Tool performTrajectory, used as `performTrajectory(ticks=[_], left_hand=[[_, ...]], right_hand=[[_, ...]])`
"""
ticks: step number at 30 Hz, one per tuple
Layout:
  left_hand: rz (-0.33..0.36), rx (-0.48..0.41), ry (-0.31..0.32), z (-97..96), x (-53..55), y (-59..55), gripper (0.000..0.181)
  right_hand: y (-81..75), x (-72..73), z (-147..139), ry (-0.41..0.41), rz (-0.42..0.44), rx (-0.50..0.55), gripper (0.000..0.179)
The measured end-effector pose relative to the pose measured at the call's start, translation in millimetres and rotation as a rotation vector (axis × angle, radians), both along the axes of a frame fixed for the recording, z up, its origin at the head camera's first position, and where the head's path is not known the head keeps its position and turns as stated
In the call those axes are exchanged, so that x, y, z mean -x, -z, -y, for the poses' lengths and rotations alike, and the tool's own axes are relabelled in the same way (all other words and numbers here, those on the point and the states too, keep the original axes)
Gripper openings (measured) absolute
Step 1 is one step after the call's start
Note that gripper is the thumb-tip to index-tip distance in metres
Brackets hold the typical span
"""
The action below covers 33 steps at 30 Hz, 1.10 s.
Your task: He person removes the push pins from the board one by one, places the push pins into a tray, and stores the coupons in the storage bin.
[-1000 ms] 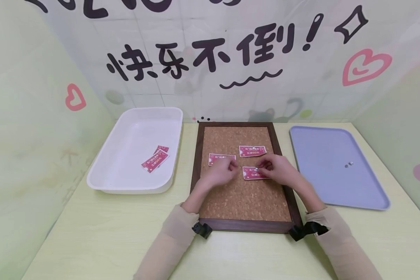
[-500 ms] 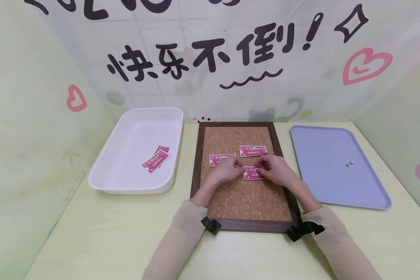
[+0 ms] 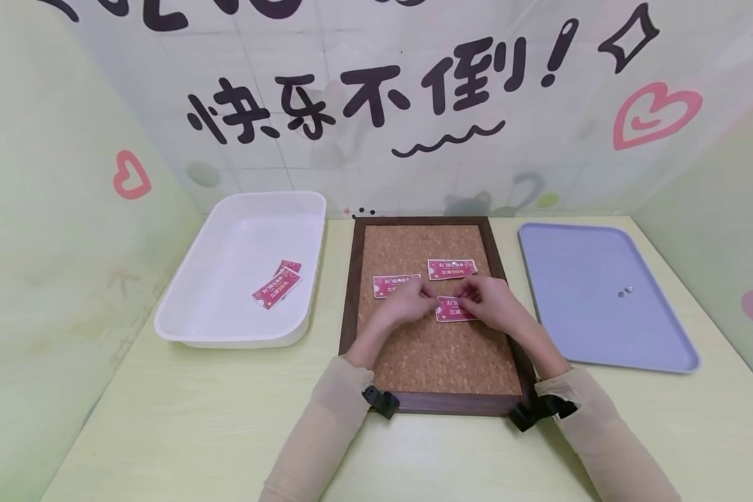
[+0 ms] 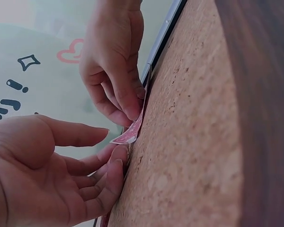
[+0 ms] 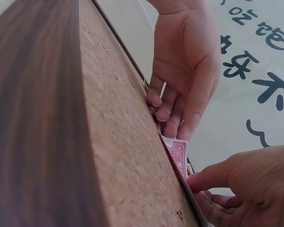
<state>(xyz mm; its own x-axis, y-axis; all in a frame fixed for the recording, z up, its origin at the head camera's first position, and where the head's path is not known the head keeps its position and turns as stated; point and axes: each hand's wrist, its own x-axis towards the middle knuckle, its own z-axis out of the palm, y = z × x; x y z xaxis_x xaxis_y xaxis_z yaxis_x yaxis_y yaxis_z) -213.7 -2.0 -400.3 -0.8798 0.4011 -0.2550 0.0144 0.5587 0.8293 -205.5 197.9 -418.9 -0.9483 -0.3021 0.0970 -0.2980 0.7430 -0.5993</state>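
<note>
A dark-framed corkboard [image 3: 439, 355] lies on the table, with several pink coupons on it. My right hand [image 3: 492, 303] pinches at the upper part of the lower right coupon [image 3: 450, 311], where a small pushpin is hidden under the fingertips. In the left wrist view that coupon [image 4: 132, 130] has its near end lifted and bent off the cork. My left hand [image 3: 408, 303] is at the coupon's left edge; its thumb and fingers [image 4: 116, 175] stand apart around the lifted corner. An upper right coupon [image 3: 452, 269] and a left coupon [image 3: 385, 286] carry shiny pins.
A white bin [image 3: 226, 244] at the left holds overlapping pink coupons [image 3: 276, 287]. On the right a blue tray [image 3: 590, 279] carries a small shiny pin [image 3: 629, 289]. A printed cloth wall rises behind the corkboard.
My left hand has moved right, from beside the left coupon to the edge of the lower right one. My right hand has closed over the pin that showed beside its fingertips.
</note>
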Motion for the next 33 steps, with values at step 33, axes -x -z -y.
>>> performTrajectory(ticks=[33], left_hand=[[0.002, -0.013, -0.003, -3.7, -2.8, 0.7, 0.015]], right_hand=[[-2.2, 4.0, 0.9, 0.036, 0.022, 0.019, 0.008]])
